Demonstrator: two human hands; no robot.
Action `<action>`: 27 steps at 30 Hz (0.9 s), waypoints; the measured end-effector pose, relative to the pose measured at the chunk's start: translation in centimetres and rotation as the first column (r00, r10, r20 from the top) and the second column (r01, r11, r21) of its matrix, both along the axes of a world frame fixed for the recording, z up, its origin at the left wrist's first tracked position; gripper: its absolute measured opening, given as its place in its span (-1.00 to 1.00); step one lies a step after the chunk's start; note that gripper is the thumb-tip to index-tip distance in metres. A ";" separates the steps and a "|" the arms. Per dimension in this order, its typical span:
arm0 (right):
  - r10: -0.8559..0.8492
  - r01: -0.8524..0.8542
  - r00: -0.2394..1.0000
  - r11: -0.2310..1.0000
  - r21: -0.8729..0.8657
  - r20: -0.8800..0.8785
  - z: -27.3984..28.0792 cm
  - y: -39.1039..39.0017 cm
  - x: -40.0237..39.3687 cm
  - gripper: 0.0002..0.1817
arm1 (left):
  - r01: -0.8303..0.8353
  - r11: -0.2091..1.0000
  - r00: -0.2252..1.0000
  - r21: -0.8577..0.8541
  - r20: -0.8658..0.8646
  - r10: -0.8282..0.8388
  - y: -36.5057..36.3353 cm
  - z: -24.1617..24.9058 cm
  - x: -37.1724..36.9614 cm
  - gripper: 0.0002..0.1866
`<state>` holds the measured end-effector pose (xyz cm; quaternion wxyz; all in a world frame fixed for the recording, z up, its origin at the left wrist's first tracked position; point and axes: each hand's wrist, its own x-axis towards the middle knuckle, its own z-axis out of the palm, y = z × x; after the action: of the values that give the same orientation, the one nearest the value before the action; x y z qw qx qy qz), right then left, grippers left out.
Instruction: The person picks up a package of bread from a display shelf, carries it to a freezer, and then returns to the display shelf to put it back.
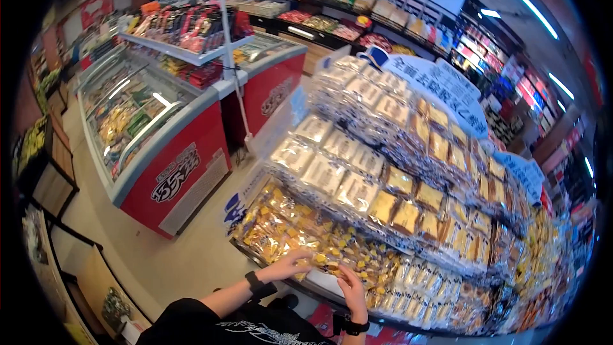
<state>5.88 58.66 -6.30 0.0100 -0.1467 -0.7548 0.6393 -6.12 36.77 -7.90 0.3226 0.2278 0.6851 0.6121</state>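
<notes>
My left hand (289,264), with a dark band on its wrist, reaches over the near edge of a bin of small wrapped snacks (281,217) in gold and yellow wrappers. Its fingers are stretched out towards the right, at the packets. My right hand (352,289), wearing a dark watch, is a short way to the right at the same edge, fingers up and slightly bent. Between the two hands lies a plain white patch (325,280) at the bin's front; what it is I cannot make out. Neither hand visibly holds a packet.
Stepped tiers of bagged bread (357,191) rise behind the bin, with blue signs (440,89) on top. Rows of white-wrapped snacks (418,284) lie to the right. A red-sided chest freezer (175,185) stands to the left across the floor (150,252). A pole (231,51) rises beside it.
</notes>
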 end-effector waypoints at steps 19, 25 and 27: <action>0.623 -0.769 0.636 0.556 -0.315 -0.455 12.4 -32.0 -6.1 -0.44 | -0.688 0.688 0.564 0.231 -0.425 0.708 -35.8 12.4 11.3 -0.53; 0.852 -0.921 0.384 0.325 -0.217 -0.355 14.6 -41.2 -8.2 -0.46 | -0.863 0.481 0.417 0.156 -0.319 0.851 -42.3 12.7 17.2 -0.53; 0.914 -0.930 0.318 0.249 -0.271 -0.251 13.8 -43.6 -8.9 -0.39 | -0.914 0.388 0.331 0.120 -0.332 0.883 -43.4 12.4 18.8 -0.53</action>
<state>-3.00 15.06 7.50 -0.3771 0.3360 -0.5622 0.6548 12.73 -6.62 4.51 -0.1841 -0.1000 0.7667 0.6068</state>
